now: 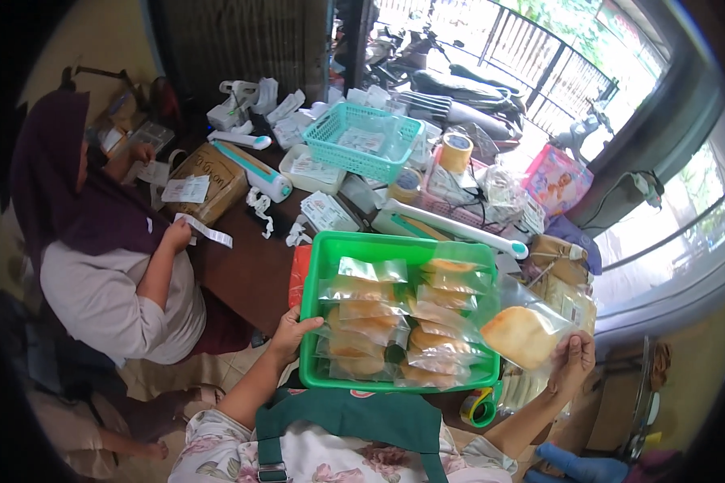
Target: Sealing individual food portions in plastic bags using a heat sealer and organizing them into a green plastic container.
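Head view: a clear bag [532, 312] containing a flat golden piece [517, 340] is pinched at its lower right edge by the nearer right hand [573, 364], whose fingers are closed on the plastic. From these fingers the bag is extended up and leftward, its long axis seemingly slanted, beside the right rim of the green tray [370, 246]. Similar bags [370, 312] are ranged inside; the tray's left rim is gripped by the left hand [288, 334].
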The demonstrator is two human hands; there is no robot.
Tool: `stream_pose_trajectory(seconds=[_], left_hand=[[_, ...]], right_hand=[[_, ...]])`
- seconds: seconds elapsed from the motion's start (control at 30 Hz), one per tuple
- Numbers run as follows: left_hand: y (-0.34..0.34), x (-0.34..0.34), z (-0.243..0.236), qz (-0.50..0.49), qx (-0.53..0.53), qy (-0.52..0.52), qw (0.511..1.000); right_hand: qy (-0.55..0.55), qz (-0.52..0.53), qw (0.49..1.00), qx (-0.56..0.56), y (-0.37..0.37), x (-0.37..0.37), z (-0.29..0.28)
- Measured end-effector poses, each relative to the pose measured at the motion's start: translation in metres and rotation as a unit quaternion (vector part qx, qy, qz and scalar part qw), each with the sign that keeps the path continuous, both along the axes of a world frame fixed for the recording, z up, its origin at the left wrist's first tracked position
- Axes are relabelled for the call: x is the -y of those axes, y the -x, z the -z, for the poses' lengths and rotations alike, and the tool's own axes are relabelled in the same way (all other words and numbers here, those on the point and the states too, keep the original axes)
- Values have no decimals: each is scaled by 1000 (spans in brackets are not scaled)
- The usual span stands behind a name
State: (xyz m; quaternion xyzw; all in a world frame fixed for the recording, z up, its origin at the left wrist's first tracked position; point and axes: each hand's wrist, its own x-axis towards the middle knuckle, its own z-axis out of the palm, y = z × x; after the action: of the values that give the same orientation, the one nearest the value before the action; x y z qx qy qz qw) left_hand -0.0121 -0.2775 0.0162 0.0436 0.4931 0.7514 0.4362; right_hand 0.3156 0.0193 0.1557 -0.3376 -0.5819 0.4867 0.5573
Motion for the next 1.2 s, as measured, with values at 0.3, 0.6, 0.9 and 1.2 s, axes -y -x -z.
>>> stream_pose_trajectory(seconds=[0.3, 0.6, 0.9, 1.2], left_hand=[[-9, 40, 12, -94, 102, -77, 987], [-7, 158, -28, -173, 56, -56, 982], [-24, 284, 34, -241, 128, -62, 960], [-50, 295, 70, -318, 124, -115, 933]], right_hand=[[10, -51, 999, -12, 12, 9, 1], [31, -6, 998, -55, 19, 39, 7], [-9, -37, 999, 27, 56, 70, 20], [-8, -60, 995, 79, 70, 95, 27]])
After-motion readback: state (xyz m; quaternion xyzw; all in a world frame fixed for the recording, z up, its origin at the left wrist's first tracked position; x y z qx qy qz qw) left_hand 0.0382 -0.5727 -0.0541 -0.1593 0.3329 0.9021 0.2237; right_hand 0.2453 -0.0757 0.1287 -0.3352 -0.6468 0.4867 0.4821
